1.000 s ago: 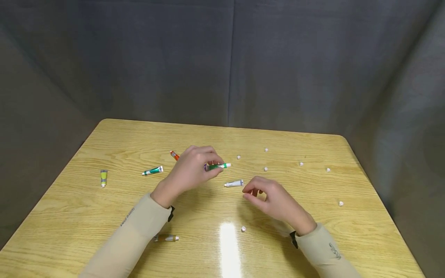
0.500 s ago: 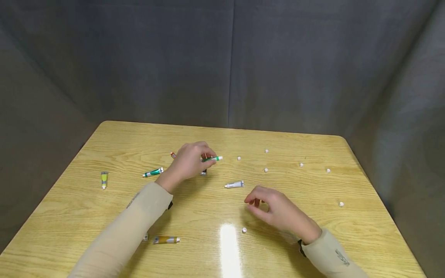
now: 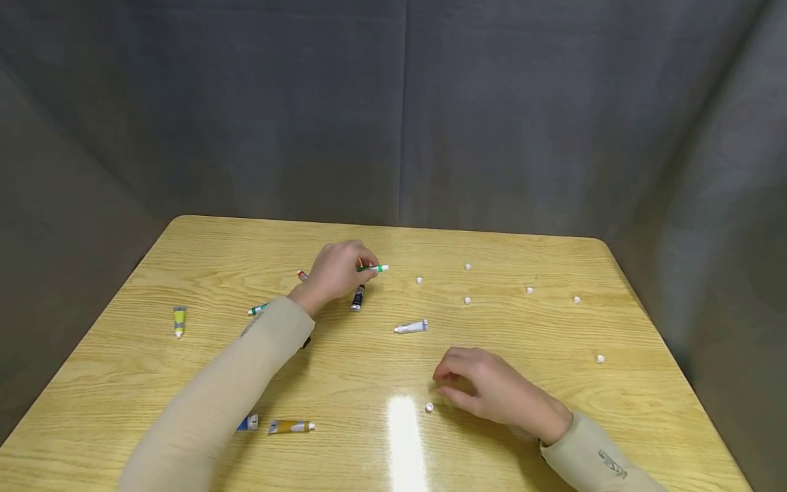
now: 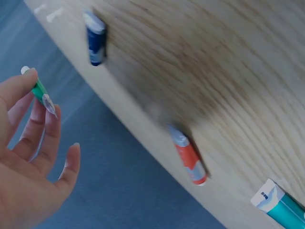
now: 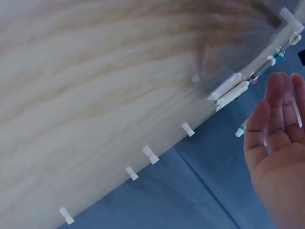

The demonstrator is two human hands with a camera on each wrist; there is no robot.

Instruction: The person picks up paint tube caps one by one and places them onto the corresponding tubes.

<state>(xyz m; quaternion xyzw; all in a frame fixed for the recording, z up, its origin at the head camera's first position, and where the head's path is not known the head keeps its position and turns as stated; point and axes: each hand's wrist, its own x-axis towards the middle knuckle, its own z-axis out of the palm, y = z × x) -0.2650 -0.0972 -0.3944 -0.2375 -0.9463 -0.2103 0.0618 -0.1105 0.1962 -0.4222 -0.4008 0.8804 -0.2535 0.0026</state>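
Between thumb and fingers my left hand (image 3: 341, 270) pinches a small green paint tube (image 3: 372, 268) with a white cap, over the far middle of the table. The left wrist view shows the tube (image 4: 41, 93) with part of its body hidden behind the thumb. Just below that hand lies a dark blue paint tube (image 3: 358, 298); an orange-red tube (image 4: 188, 155) is partly covered by the hand in the head view. My right hand (image 3: 486, 386) holds nothing, its fingers loosely curled, close to a small white cap (image 3: 429, 408) on the wood. A white tube (image 3: 410, 327) lies between the hands.
Several small white caps (image 3: 467, 301) are scattered over the right half of the table (image 3: 522, 328). On the left are a yellow-green tube (image 3: 180, 322) and a teal tube (image 3: 257, 309). Nearer are an ochre tube (image 3: 292, 427) and a blue tube (image 3: 249, 422) partly behind the sleeve.
My left hand has moved away to the far side with the green tube, and the dark blue tube has come into view on the table. My right hand has drawn back nearer.
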